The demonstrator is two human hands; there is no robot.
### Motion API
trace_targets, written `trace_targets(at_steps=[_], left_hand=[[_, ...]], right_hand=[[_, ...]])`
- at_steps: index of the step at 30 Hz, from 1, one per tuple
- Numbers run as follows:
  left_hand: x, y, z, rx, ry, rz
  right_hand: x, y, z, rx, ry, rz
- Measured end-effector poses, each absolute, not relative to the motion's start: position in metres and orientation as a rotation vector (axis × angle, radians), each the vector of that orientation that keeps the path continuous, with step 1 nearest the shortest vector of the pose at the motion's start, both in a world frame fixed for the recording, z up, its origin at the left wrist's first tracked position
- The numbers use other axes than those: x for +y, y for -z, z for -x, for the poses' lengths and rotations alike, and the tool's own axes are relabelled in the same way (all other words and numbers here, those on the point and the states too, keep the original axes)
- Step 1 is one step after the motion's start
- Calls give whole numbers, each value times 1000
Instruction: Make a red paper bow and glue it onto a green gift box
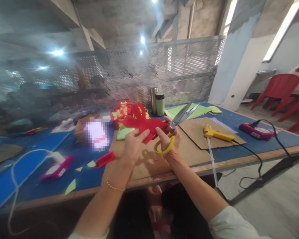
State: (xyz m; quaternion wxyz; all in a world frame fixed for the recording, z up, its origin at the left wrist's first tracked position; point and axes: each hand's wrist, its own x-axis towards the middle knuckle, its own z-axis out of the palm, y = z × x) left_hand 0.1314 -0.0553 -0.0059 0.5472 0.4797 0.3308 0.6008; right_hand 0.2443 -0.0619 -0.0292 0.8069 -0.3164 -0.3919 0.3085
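Note:
A red felt-like piece (146, 125) with several rounded lobes is held up above the cardboard. My left hand (134, 146) pinches its lower edge between thumb and fingers. Scissors (183, 117) with yellow handles sit in my right hand (173, 142), their blades parted and pointing up and to the right, away from the red piece. My right thumb also touches the right side of that piece, and some fingers are hidden behind it. Beneath both hands lies a brown cardboard sheet (149, 169) on the blue table (89, 179).
A yellow glue gun (216, 134) lies on cardboard at right, near a purple power strip (256, 130). Behind stand a green flask (160, 104) and a steel flask (153, 98). At left are a red-handled tool (106, 159), green scraps (71, 186), another purple power strip (57, 167) and a box (81, 129).

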Motion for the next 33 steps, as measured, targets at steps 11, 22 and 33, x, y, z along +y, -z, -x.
trace_targets(at_steps=[11, 22, 33], left_hand=[[-20, -20, -78, 883, -1488, -1342], [-16, -23, -22, 870, -1217, -1084], [-20, -24, -20, 882, -1222, -1119]], right_hand=[[-55, 30, -255, -1082, -795, 820], [-57, 41, -266, -1833, -870, 924], [-56, 47, -269, -1844, -867, 966]])
